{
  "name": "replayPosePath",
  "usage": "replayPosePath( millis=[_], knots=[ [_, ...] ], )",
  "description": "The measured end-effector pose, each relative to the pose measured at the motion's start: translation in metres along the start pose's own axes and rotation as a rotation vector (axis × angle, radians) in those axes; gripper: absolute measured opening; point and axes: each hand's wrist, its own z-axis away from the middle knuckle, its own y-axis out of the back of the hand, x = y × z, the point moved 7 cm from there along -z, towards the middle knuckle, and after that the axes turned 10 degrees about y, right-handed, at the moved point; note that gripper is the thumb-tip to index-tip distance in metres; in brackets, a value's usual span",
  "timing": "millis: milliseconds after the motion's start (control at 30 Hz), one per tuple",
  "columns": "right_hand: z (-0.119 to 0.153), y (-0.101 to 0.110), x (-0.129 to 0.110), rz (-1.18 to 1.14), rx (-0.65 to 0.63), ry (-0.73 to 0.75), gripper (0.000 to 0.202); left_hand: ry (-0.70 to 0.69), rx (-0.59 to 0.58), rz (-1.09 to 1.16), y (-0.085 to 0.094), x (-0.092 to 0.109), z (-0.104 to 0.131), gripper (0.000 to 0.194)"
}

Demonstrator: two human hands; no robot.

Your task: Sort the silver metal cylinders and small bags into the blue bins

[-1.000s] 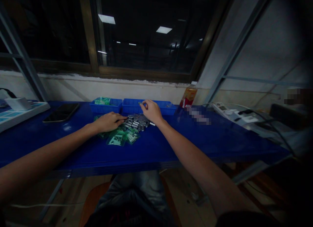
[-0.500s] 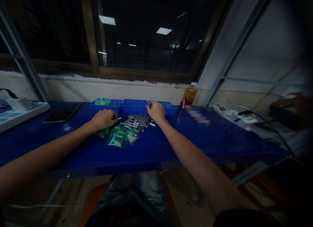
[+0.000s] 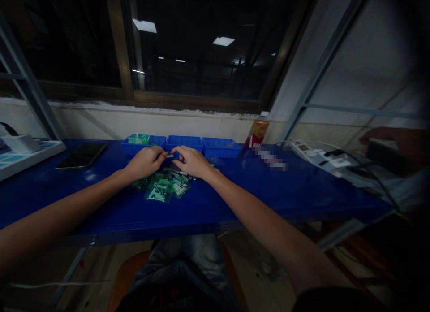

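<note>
Above green packets (image 3: 159,189), the left hand (image 3: 145,162) pinches a metal piece (image 3: 169,156)

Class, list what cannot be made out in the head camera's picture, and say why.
All in the head view:
Metal parts: many hidden by the right hand.
Green bags: contents too small to identify.
Middle blue tray: floor hidden by its front wall and the hand.
Bottle: label wording too blurred.

I see left hand (image 3: 145,162) pinching pale piece (image 3: 169,156) (dim light), right hand (image 3: 192,161) near; blue bins (image 3: 221,148) along table (image 3: 208,209) far edge.
</note>
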Motion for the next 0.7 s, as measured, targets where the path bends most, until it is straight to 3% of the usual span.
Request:
replayPosePath(
  millis=[133, 433, 700],
  knots=[
    [0.002, 0.005, -0.002, 0.008, 0.011, 0.009, 0.017, -0.049, 0.025, 0.045, 0.003, 0.008, 0.003, 0.033],
    [0.002, 0.014, -0.002, -0.013, 0.065, -0.034, 0.020, -0.056, 0.028, 0.259, 0.002, 0.004, 0.005, 0.030],
    [0.001, 0.013, 0.000, -0.086, 0.090, -0.036, 0.021, -0.089, 0.080, 0.209, 0.005, 0.006, 0.005, 0.024]
  ],
)
